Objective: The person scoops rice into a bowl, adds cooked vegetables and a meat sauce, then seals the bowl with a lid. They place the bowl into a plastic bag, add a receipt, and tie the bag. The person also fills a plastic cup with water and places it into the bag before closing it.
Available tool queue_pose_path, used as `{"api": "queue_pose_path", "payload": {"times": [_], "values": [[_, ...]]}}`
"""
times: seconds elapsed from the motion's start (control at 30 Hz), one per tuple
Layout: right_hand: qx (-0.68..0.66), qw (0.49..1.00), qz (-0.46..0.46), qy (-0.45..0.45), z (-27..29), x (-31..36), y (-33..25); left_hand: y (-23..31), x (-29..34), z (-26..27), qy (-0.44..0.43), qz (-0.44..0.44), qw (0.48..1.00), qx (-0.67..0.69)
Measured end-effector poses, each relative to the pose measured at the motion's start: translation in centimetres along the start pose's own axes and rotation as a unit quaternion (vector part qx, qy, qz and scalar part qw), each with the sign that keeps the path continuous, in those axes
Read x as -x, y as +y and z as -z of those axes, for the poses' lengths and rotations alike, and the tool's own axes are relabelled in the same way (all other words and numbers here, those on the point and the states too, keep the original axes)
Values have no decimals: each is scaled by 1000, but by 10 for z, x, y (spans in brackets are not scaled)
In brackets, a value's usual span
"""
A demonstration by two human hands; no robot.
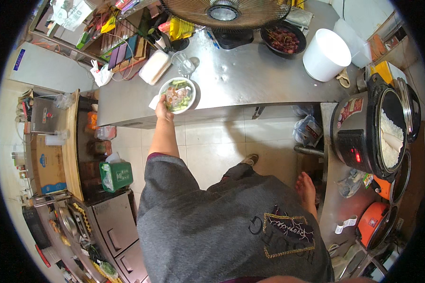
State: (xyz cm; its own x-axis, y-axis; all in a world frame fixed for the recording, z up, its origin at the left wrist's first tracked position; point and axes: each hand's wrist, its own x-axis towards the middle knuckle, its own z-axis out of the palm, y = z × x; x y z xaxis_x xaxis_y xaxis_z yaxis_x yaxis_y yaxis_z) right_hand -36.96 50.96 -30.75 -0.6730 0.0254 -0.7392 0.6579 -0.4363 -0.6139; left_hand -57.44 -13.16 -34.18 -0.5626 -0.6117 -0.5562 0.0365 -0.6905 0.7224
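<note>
Steel counter (243,80), white bowl (178,95) at its edge, fingers of left hand (163,111) pinching it, right hand (306,187), fingers loosely spread

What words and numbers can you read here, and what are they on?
I can't copy words out, but here's where writing shows:
Grey T-shirt: pale script inside a gold frame, dark letters around it.
Rice cooker: red lit display, too small to read.
Green bin: white lettering, too blurred.
White paper slip: marks too small.
Bowl in the left hand: none I can see.
</note>
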Motion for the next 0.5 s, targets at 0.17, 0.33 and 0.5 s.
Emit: {"api": "queue_pose_path", "payload": {"times": [0.17, 0.33, 0.5], "values": [[-6, 998, -7, 56, -2, 4, 9, 15, -43, 1, 34, -72, 995, -55], [8, 993, 42, 107, 2, 21, 17, -11, -51, 10, 32, -229, 959, -164], [65, 970, 130, 192, 8, 58, -3, -46, -18, 5, 420, -405, 620, -524]]}}
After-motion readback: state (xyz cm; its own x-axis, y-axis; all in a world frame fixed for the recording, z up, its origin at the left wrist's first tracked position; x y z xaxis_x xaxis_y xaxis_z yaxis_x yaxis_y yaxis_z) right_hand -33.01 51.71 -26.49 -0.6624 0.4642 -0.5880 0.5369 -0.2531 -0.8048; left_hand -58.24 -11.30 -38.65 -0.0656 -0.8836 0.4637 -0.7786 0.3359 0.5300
